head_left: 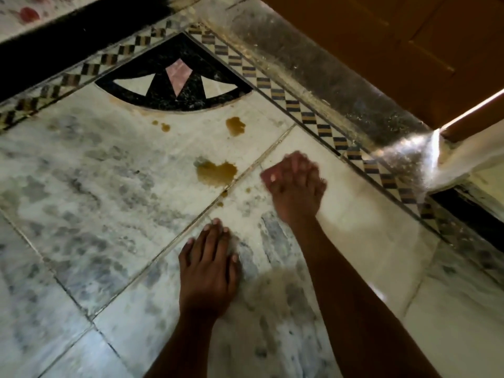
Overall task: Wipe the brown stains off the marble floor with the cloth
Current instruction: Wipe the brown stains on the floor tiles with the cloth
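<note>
Brown stains lie on the white, grey-veined marble floor. The largest stain is a little left of my right hand. A second stain and small spots lie farther off, near the black inlay. Tiny drops dot the tile joint. My right hand is motion-blurred, fingers curled, low over the floor; no cloth shows plainly in it. My left hand rests flat on the tile, fingers straight. A dull brownish smear lies between my forearms.
A black fan-shaped inlay fills the floor's corner, framed by a checkered border strip. Beyond the border runs a shiny dark skirting with a brown wooden door above it. A bright gap at the door's edge glares at right.
</note>
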`<control>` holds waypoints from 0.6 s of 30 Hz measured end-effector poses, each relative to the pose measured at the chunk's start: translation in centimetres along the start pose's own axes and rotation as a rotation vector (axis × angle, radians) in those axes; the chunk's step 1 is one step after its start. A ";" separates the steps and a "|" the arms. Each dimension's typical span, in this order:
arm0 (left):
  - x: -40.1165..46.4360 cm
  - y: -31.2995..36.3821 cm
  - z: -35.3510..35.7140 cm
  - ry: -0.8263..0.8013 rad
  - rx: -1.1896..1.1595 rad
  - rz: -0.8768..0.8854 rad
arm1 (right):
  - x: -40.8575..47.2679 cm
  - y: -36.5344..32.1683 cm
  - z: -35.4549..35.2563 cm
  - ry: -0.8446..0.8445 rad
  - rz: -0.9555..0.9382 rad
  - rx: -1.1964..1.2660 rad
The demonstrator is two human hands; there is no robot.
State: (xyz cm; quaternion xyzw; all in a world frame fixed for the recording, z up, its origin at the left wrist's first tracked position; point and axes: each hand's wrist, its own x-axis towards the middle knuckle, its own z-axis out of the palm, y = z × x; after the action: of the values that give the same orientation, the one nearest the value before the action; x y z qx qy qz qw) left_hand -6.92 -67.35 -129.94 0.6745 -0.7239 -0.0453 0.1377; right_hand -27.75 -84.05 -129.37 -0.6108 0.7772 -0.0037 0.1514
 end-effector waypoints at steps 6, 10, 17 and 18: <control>0.0 0.0 -0.1 0.059 -0.014 0.013 | -7.3 5.3 -0.4 0.016 -0.127 0.031; -0.1 -0.1 0.0 0.069 -0.015 0.022 | -1.3 3.4 -0.9 0.051 0.360 0.139; -0.1 -0.1 0.1 0.085 -0.021 0.022 | -7.7 -3.4 1.7 0.020 -0.153 0.031; 0.0 -0.2 0.1 0.086 -0.019 0.022 | -10.0 -2.6 2.0 0.037 -0.197 0.024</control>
State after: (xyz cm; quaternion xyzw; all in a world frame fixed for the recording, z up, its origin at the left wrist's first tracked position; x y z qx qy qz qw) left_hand -6.80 -67.34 -130.08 0.6665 -0.7242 -0.0215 0.1755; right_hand -22.71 -74.85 -128.46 -0.6822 0.7160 -0.0392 0.1431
